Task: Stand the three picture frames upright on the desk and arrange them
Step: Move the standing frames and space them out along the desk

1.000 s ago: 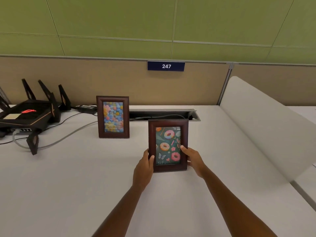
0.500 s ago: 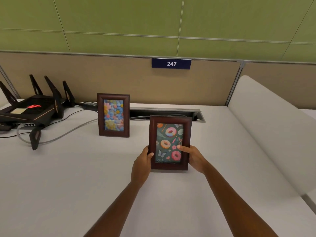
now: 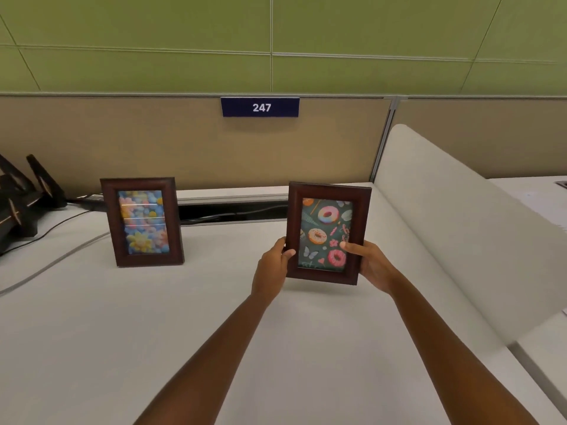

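Two hands hold the doughnut frame upright, right of centre on the desk.

Left hand (image 3: 274,265) grips the left edge of the doughnut frame (image 3: 327,234), thumb across the front moulding, fingers behind. Right hand (image 3: 369,264) clasps the lower right edge, thumb pressed on the glass. Frame stands portrait, tilted slightly clockwise; whether its bottom edge touches the white desk (image 3: 122,332) or hangs just above it, cannot tell. Flower frame (image 3: 141,222) stands upright on its own, well apart to the left, near the back. Third frame not seen. Black router (image 3: 21,197) sits at far left, with a grey cable (image 3: 52,262) trailing across the desk. Blue plate "247" (image 3: 260,107) on the beige partition behind.
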`<action>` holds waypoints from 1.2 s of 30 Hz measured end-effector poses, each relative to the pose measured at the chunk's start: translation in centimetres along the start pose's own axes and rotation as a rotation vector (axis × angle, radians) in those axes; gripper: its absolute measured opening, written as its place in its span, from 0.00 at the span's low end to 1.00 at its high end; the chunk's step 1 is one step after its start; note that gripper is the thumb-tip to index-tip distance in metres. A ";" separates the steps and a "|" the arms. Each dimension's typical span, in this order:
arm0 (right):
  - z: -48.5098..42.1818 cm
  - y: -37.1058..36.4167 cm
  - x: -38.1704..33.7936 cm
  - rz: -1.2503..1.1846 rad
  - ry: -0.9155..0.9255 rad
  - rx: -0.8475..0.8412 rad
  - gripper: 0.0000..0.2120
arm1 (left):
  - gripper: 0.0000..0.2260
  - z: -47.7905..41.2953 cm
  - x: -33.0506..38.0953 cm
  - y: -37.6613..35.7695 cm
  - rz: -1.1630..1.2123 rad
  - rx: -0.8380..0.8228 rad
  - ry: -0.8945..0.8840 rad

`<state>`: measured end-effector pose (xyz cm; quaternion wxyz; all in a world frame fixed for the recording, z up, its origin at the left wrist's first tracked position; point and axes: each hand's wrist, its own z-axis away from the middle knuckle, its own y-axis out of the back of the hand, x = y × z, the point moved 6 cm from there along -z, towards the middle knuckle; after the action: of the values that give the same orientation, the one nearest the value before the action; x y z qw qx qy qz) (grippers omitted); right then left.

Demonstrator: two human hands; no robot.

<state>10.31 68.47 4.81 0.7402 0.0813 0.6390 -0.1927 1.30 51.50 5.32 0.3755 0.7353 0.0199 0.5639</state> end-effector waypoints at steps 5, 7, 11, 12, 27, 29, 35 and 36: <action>-2.0 4.3 -1.0 -0.001 -0.007 0.055 0.17 | 0.17 -4.1 2.3 -3.0 0.042 -0.075 -0.005; -3.1 5.5 -1.4 -0.007 -0.005 0.059 0.16 | 0.16 -5.5 2.9 -4.0 0.075 -0.085 -0.003; -5.3 7.4 -1.7 0.012 -0.006 0.072 0.16 | 0.17 -7.6 3.0 -5.8 0.155 -0.091 0.032; -5.8 7.8 -1.6 0.022 -0.011 0.074 0.16 | 0.17 -8.1 2.9 -6.3 0.172 -0.091 0.038; -9.4 10.8 -0.1 0.017 -0.054 0.110 0.08 | 0.17 -10.8 2.1 -8.8 0.199 -0.089 0.023; -9.4 10.9 0.0 0.006 -0.056 0.118 0.07 | 0.18 -10.8 2.1 -8.9 0.185 -0.093 0.019; -9.3 10.9 0.5 -0.006 -0.062 0.135 0.07 | 0.17 -10.8 2.1 -9.0 0.149 -0.122 0.022; -9.2 11.0 0.9 0.002 -0.067 0.140 0.08 | 0.17 -10.7 1.7 -9.4 0.153 -0.131 0.012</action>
<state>6.22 81.69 1.02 0.7538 0.1271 0.5989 -0.2386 -3.41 64.67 2.24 0.3784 0.7052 -0.0710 0.5954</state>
